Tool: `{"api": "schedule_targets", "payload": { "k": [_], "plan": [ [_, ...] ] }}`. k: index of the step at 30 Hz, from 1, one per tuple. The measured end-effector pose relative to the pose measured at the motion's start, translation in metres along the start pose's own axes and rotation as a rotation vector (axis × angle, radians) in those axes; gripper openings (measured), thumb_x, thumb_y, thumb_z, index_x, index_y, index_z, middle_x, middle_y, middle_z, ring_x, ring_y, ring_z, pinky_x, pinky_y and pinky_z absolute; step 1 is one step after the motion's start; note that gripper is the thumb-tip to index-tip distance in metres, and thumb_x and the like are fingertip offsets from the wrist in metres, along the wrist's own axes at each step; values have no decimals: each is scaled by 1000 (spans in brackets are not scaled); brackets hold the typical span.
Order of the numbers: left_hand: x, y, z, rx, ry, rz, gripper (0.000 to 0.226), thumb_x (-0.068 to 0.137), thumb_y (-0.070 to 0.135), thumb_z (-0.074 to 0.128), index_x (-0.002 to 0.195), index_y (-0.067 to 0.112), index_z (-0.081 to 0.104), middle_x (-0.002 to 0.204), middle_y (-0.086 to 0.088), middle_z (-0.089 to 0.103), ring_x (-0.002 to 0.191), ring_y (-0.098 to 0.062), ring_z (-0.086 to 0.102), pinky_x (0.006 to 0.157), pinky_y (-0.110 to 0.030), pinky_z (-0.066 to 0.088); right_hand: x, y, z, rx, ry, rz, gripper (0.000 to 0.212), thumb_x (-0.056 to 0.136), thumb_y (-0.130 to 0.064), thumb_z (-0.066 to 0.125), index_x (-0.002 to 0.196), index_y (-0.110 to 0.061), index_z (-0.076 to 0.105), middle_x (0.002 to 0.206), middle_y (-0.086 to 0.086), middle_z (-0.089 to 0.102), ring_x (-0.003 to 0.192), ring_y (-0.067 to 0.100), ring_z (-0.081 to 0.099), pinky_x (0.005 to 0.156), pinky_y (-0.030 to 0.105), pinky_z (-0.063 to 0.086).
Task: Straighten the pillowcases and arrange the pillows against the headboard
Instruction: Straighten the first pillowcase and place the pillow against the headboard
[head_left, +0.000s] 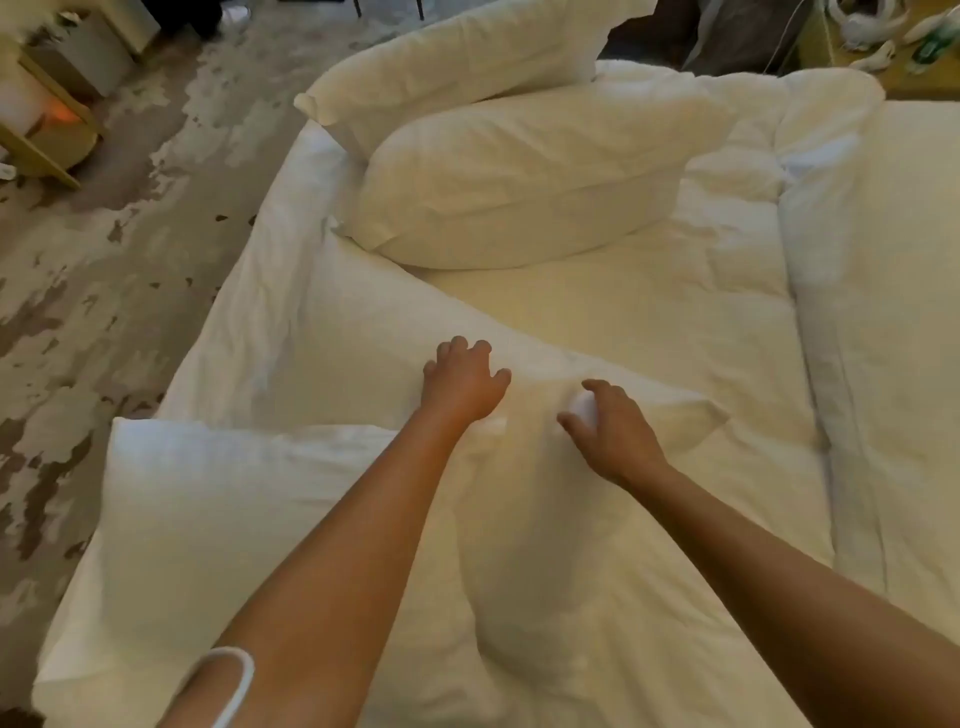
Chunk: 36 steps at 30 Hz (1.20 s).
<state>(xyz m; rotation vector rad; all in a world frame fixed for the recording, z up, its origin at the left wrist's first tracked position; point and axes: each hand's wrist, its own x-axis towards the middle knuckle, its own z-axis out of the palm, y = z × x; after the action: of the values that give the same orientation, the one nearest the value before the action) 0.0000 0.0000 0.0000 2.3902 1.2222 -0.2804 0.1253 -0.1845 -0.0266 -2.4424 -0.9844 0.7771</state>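
Several white pillows lie on a white bed (649, 322). A large pillow (582, 519) lies across the middle in front of me. My left hand (462, 382) presses on its far edge with fingers curled into the fabric. My right hand (610, 431) grips a bunched fold of its pillowcase beside the left hand. Another pillow (234, 514) lies at the near left, partly under my left arm. Two more pillows are stacked at the far end, one in front (519, 192) and one behind it (452, 62).
A rumpled white duvet (872, 312) runs along the bed's right side. To the left is mottled carpet (104, 260) with a wooden bedside unit (47, 135) at the far left. A table with cables and small items (872, 36) stands at the top right.
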Motion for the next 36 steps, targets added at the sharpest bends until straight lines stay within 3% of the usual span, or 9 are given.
{"api": "schedule_targets", "payload": {
  "k": [8,11,14,17,19,21,24,29,36],
  "plan": [
    [82,-44,40,155,7,91,70,97,68,28,156,30,32,167,-3,24,156,-23,12,124,-58,-3,91,-24,33,-79,-54,37,83,95,-75,43,158,-20,38,159,8,47,144,31,46,118,47,36],
    [101,-68,48,198,16,146,81,91,77,15,158,33,28,169,0,22,157,-20,10,124,-56,-7,115,-18,45,-204,-57,72,101,85,-91,30,159,-23,34,158,11,47,144,33,45,120,52,30],
    [103,-85,59,200,35,197,85,90,78,9,159,32,25,170,1,20,158,-19,8,125,-54,-7,124,-12,57,-295,-123,154,123,66,-108,17,162,-32,21,163,15,35,138,43,49,113,58,33],
    [95,-89,70,220,55,220,83,92,76,10,161,32,22,170,1,17,158,-18,5,125,-54,-7,120,-8,66,-347,-138,173,128,57,-113,14,157,-33,27,142,13,61,125,42,59,100,56,42],
    [89,-87,71,231,63,225,81,93,75,12,161,31,22,170,1,17,158,-19,5,125,-54,-7,113,-7,68,-344,-97,153,119,58,-112,17,136,-28,45,112,6,72,103,36,67,82,48,47],
    [81,-85,67,237,64,232,81,93,74,14,161,31,22,170,0,17,158,-19,5,125,-54,-7,104,-8,65,-335,-61,126,101,63,-109,22,109,-25,53,87,0,68,80,29,63,68,41,45],
    [63,-80,54,240,64,247,81,92,74,20,160,30,24,170,0,18,158,-20,6,126,-54,-6,81,-13,53,-256,2,75,74,73,-98,36,83,-28,56,71,-8,60,68,23,58,63,37,42],
    [6,-62,21,200,42,258,78,93,73,31,159,31,26,170,1,19,158,-19,7,126,-54,-4,20,-15,22,-33,84,-29,53,85,-77,55,75,-27,68,63,-9,65,61,11,61,59,33,48],
    [-99,-11,-40,67,62,330,81,90,61,58,158,30,27,169,-4,18,155,-24,19,125,-51,19,-103,-26,-28,36,256,-197,54,98,-61,59,70,-15,54,56,-1,55,57,22,54,60,38,46]
  ]
}}
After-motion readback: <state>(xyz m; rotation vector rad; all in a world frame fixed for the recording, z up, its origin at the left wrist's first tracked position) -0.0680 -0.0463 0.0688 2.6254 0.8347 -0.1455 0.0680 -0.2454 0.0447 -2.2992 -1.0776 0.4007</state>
